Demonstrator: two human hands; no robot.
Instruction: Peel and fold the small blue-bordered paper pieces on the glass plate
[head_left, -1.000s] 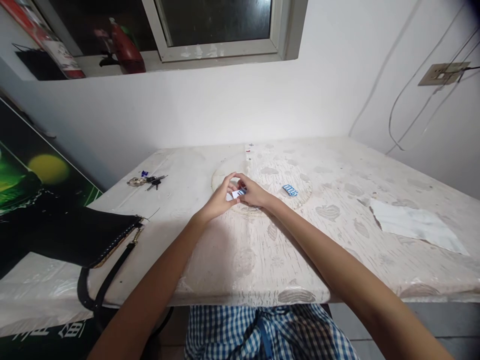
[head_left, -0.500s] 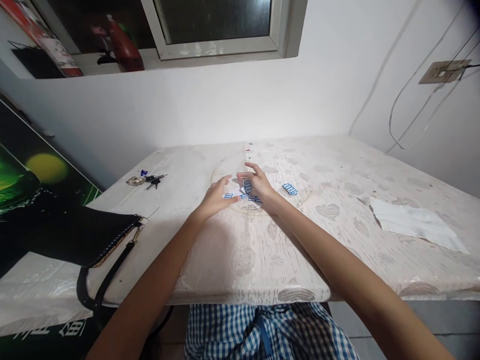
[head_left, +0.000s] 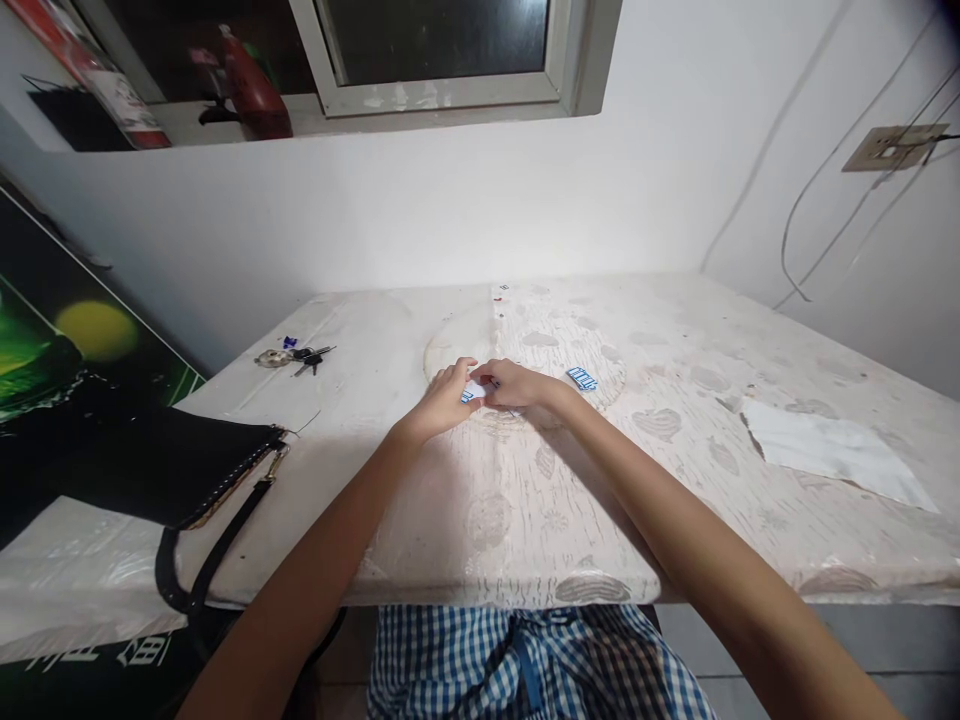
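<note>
On a table [head_left: 487, 520] set against a wall, the left-hand grip [head_left: 442, 400] and the right-hand grip [head_left: 517, 385] curve toward each other midway between the side edges, holding small white cards [head_left: 469, 396] with blue markings, partly hidden by the fingers. Just to the right, nearer the far edge than the near, lies a separate blue-and-white stack [head_left: 582, 378]. Keys [head_left: 307, 357] rest by the left edge toward the far corner, a black bag [head_left: 187, 470] lies nearer the near left corner, and a white cloth-like sheet [head_left: 836, 450] toward the right edge.
</note>
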